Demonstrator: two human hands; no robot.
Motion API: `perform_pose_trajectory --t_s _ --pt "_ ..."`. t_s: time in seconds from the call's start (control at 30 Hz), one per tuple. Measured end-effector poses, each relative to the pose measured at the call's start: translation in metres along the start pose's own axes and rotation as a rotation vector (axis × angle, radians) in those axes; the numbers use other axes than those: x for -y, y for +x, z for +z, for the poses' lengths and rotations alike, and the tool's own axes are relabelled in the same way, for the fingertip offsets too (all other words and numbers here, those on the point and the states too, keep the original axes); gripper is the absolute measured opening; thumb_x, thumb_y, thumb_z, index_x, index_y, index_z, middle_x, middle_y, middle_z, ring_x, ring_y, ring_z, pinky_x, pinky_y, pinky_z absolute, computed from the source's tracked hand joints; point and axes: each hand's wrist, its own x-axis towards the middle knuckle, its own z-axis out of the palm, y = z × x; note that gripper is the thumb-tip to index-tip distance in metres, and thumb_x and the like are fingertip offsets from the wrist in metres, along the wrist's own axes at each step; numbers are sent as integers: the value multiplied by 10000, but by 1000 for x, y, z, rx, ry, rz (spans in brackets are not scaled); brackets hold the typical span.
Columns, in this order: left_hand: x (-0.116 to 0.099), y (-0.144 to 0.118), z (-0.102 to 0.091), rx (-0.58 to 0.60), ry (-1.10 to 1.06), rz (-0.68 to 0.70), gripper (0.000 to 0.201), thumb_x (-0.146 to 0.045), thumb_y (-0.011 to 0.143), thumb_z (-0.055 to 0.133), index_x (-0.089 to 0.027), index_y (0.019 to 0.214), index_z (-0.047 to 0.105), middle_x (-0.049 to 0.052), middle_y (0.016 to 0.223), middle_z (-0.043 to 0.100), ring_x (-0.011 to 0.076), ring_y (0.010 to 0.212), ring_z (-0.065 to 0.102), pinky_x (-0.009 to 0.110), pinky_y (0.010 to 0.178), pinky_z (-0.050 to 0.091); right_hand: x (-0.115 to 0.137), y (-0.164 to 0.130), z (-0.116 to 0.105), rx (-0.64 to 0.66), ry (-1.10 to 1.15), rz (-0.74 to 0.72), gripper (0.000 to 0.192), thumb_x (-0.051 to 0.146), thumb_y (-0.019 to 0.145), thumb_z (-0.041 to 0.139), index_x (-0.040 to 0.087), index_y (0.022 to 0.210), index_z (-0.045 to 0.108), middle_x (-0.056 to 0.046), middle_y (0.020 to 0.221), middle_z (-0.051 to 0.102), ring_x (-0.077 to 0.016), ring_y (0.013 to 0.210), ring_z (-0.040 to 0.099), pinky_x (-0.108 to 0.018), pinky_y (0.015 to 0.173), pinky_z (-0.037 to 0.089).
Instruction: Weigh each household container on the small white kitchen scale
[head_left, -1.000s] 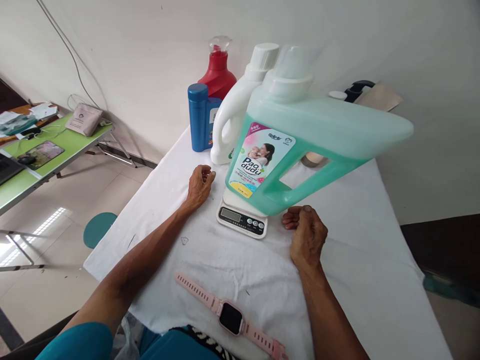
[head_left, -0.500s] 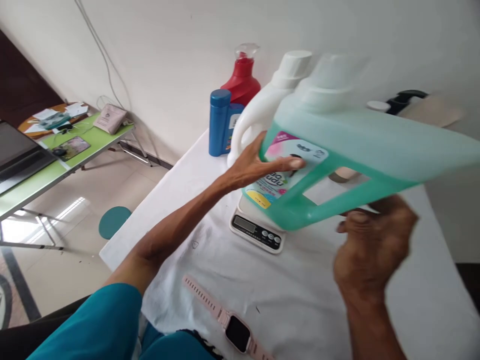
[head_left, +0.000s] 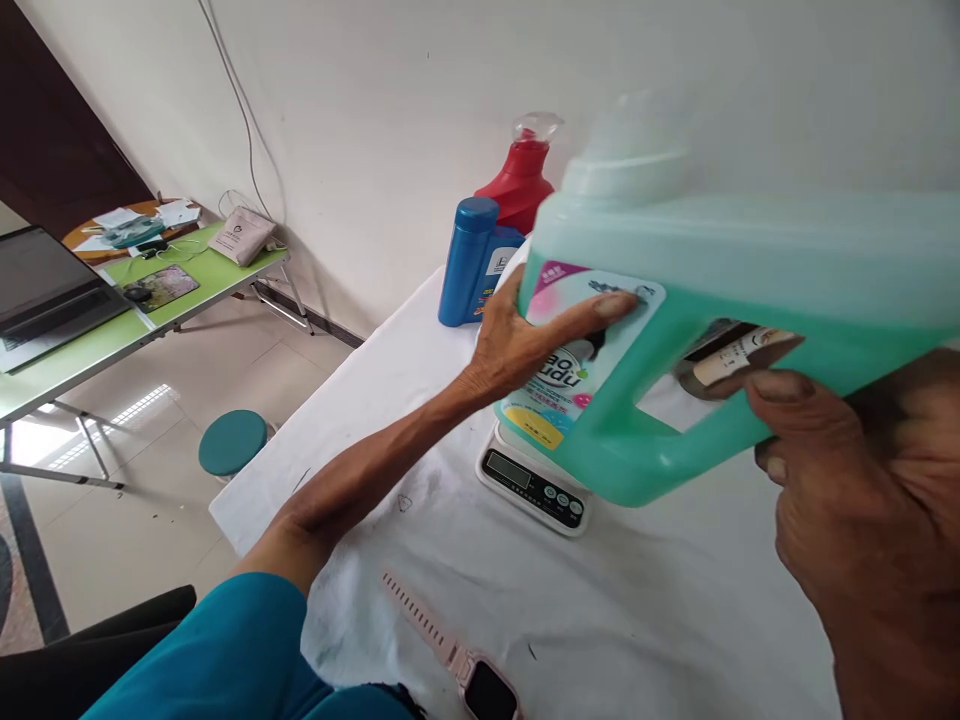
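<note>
A large laundry detergent jug (head_left: 750, 250) of see-through green plastic is tilted above a kitchen scale (head_left: 534, 490), its pale cap towards the wall. My left hand (head_left: 517, 350) grips the cap-side part, thumb across the printed label and fingers hidden behind. At the lower edge near the handle opening, my right hand (head_left: 862, 480) has its thumb on the plastic and its other fingers mostly out of sight. The scale's display and buttons show below the jug, which hides much of its top; whether they touch I cannot tell.
A blue bottle (head_left: 469, 265) and a red pump bottle (head_left: 521, 180) stand by the wall. A pink smartwatch (head_left: 487, 690) lies on the white cloth (head_left: 637, 600). Left are a green table (head_left: 255, 262) with a laptop (head_left: 52, 290) and a teal stool (head_left: 232, 440).
The jug has come closer and now covers most of the white bottle behind it. My right hand has shifted right and closed on the jug's lower edge. The view has shifted a little.
</note>
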Motion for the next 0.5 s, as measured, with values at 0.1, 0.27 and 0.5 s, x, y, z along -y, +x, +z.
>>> perform_pose_trajectory --t_s 0.1,0.27,0.5 --pt "-16 5 -28 -69 100 114 616 -769 773 808 -213 987 650 9 746 656 145 597 623 321 578 528 21 13 21 -29 4 18 418 682 922 711 267 959 690 6 752 631 -160 576 476 -367 610 412" --pt "-22 28 -91 -267 309 292 630 -792 772 789 -195 840 601 -6 685 564 167 676 623 310 626 507 31 29 78 221 252 45 407 640 934 703 248 953 597 29 785 656 -107 506 550 -248 450 435" --pt "15 57 -151 -391 413 426 716 -886 783 670 -215 690 438 -14 664 448 148 695 477 302 630 417 10 43 148 402 394 122 592 764 827 769 238 981 543 37 743 657 -132 530 639 -237 457 532"
